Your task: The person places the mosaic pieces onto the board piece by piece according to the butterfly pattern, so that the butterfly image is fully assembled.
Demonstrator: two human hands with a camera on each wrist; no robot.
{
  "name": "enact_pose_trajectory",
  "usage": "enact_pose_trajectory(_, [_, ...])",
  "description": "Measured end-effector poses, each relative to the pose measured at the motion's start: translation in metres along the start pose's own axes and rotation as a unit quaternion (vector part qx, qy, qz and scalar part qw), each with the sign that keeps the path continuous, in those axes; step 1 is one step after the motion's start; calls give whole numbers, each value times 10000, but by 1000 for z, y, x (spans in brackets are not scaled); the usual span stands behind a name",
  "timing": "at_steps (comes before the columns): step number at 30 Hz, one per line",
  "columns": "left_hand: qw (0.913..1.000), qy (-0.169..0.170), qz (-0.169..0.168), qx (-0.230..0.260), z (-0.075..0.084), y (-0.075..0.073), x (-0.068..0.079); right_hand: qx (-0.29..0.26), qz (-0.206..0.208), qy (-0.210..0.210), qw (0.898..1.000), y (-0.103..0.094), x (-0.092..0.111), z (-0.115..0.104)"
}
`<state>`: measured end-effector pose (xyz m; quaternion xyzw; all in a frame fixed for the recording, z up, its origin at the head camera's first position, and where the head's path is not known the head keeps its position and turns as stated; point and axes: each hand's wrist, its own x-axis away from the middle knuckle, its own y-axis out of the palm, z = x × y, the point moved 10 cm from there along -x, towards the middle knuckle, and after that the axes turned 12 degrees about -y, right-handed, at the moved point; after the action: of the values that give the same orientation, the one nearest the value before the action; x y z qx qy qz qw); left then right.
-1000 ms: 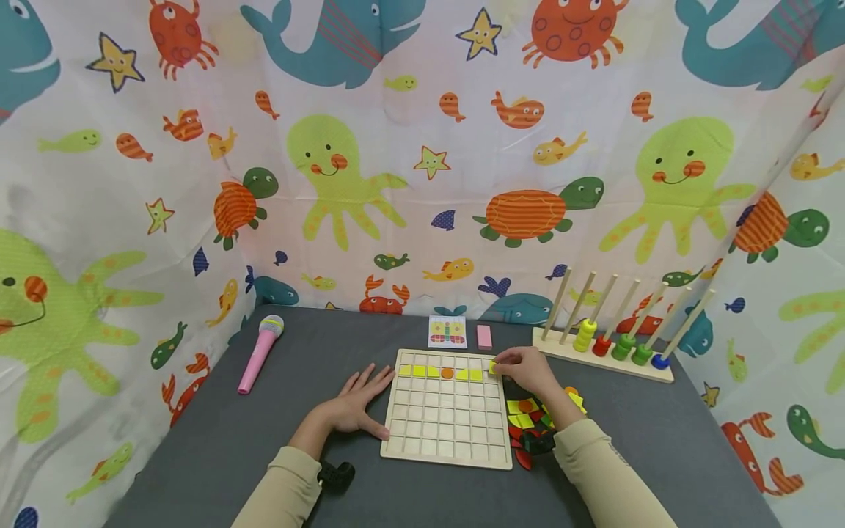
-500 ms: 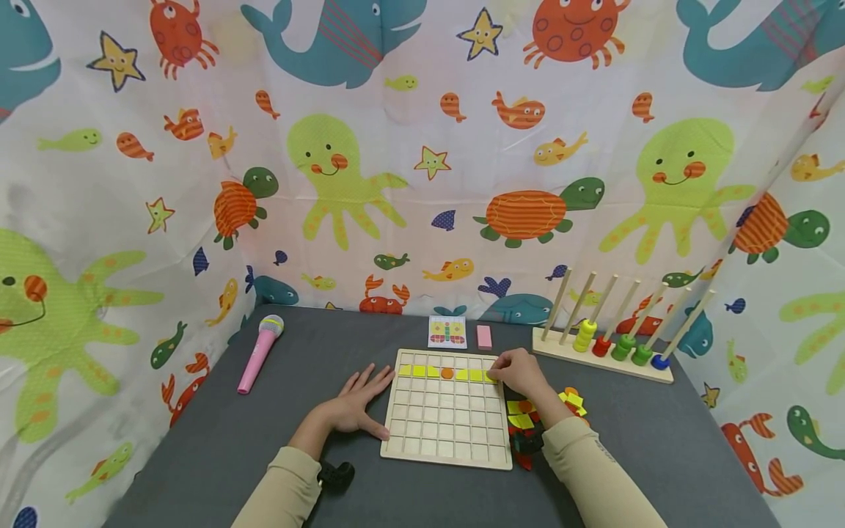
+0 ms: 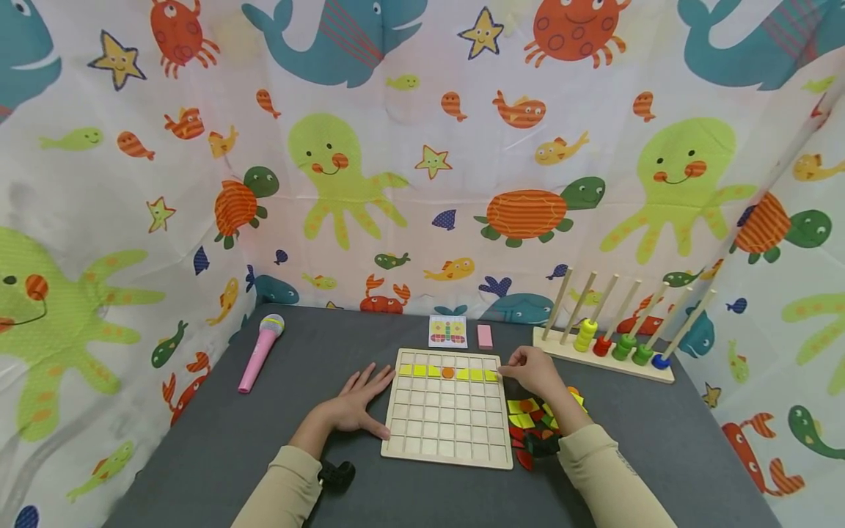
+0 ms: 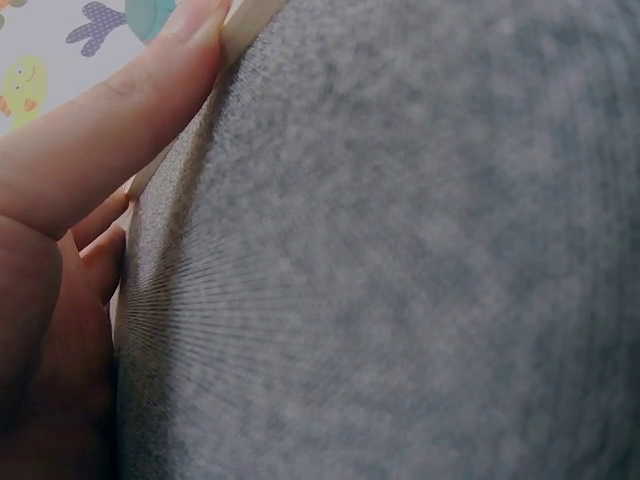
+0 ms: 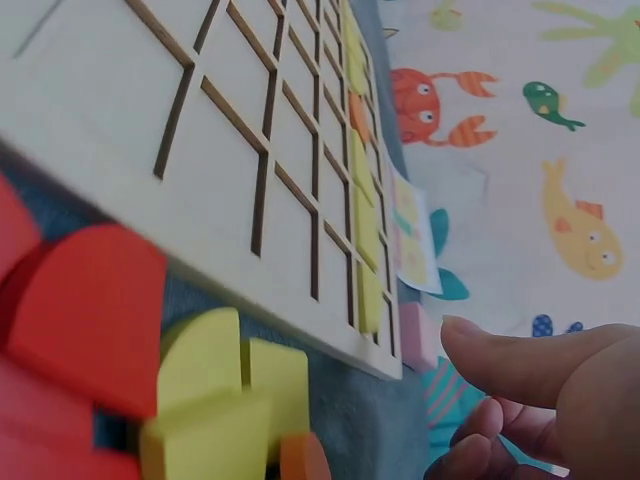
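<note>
My right hand (image 3: 533,370) is just beside the right edge of the board, its fingers loosely bent, with a gap showing between thumb and fingertips in the right wrist view. I cannot tell whether a fingertip touches the edge. My left hand (image 3: 356,407) is spread out, its thumb tip on the left edge near the lower corner and its longer fingers pointing up to the same edge higher up.

Between my hands the wooden grid board (image 3: 447,415) lies flat on the dark worktop (image 3: 370,499). In its second row from the top sit six yellow squares (image 3: 419,371), three on each side of an orange round piece (image 3: 448,372); the last square fills the cell nearest my right hand. Beside the board's right edge, partly under my right wrist, loose pieces (image 3: 521,420) lie heaped in red, yellow, orange and green.

Just past the board's far edge are a printed card (image 3: 448,331) with a coloured pattern and, beside it, a pink block (image 3: 485,336). Farther right stands a wooden peg rack (image 3: 554,347) with yellow, red, green and blue rings. Well to the left lies a pink toy microphone (image 3: 260,354). Behind everything hangs a cloth (image 3: 396,264) printed with sea animals.
</note>
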<state>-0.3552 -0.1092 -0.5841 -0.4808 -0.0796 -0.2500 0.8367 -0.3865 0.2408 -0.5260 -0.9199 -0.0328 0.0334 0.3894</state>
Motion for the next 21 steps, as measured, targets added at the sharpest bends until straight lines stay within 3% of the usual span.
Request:
enact_pose_trajectory(8, [10000, 49, 19, 46, 1, -1, 0, 111, -4, -69, 9999, -13, 16, 7])
enact_pose_trajectory(21, [10000, 22, 64, 46, 3, -2, 2, 54, -443, -112, 9989, -18, 46, 31])
